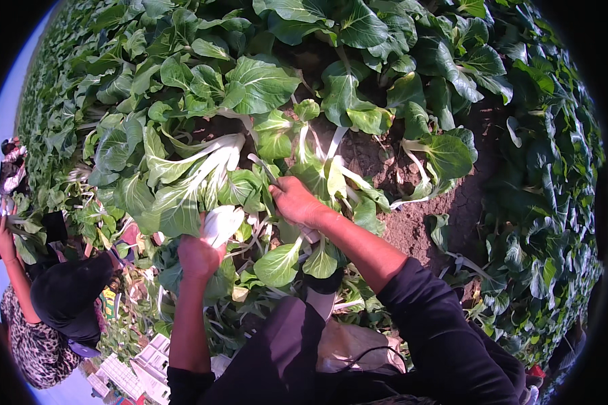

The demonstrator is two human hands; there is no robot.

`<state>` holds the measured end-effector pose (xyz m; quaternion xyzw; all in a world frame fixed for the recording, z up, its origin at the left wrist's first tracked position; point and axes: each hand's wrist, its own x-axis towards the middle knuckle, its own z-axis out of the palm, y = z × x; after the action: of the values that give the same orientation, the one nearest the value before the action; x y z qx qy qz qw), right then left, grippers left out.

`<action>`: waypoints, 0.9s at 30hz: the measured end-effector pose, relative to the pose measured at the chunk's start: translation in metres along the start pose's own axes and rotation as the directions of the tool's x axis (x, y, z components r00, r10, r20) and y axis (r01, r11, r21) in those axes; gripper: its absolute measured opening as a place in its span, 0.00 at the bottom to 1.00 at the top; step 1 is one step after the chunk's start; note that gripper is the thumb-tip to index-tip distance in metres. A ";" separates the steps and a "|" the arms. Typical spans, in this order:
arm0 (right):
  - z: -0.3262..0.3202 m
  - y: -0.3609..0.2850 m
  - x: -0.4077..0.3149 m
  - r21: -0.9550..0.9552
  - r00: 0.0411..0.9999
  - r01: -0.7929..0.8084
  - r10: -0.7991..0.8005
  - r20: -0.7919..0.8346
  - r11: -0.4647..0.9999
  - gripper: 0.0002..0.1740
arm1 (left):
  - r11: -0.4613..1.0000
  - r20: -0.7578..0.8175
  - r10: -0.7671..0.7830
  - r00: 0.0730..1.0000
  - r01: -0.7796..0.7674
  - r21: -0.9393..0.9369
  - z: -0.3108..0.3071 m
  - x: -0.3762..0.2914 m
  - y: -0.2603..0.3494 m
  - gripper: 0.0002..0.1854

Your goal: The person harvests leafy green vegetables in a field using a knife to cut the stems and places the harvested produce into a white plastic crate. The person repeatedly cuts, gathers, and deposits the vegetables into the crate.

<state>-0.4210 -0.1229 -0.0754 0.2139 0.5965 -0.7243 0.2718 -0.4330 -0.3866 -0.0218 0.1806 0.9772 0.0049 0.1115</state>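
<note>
My left hand (201, 254) grips a head of bok choy at its pale stalk base (223, 225). In my right hand (295, 198) is a knife (263, 168), its blade slanting up and left over the leaves. Just beyond my hands, another bok choy head with long white stalks (215, 159) lies tilted among green leaves. Loose leaves and thin stalks lie under and between my hands. Part of the knife's handle is hidden by my fingers.
Bok choy plants (359, 25) stand densely ahead and to the right, with cracked soil (415, 228) between. A co-worker in a dark cap (71, 298) works at left near white plastic crates (149, 362). Other people are farther back. My shoe (321, 298) is below my hands.
</note>
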 end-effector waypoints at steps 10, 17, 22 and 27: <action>-0.009 -0.019 0.035 -0.194 0.991 0.075 -0.095 -0.092 0.978 0.14 | 0.993 -0.014 -0.071 0.997 0.069 -0.094 -0.003 0.003 0.000 0.42; -0.005 -0.035 0.068 -0.039 1.000 -0.020 0.020 0.005 0.999 0.16 | 0.928 0.202 -0.232 0.951 0.279 -0.247 -0.007 0.005 -0.008 0.47; 0.004 -0.034 0.094 -0.011 0.989 -0.108 0.109 0.098 0.994 0.10 | 0.959 0.173 -0.159 0.972 0.194 -0.208 -0.005 0.007 -0.011 0.48; 0.011 -0.020 0.038 -0.058 0.942 -0.194 0.202 0.269 0.979 0.10 | 0.924 0.151 -0.177 0.973 0.217 -0.315 -0.042 0.002 0.004 0.46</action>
<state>-0.4628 -0.1360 -0.0824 0.1664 0.5398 -0.7066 0.4263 -0.4422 -0.3812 0.0187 0.0602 0.9673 0.1459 0.1984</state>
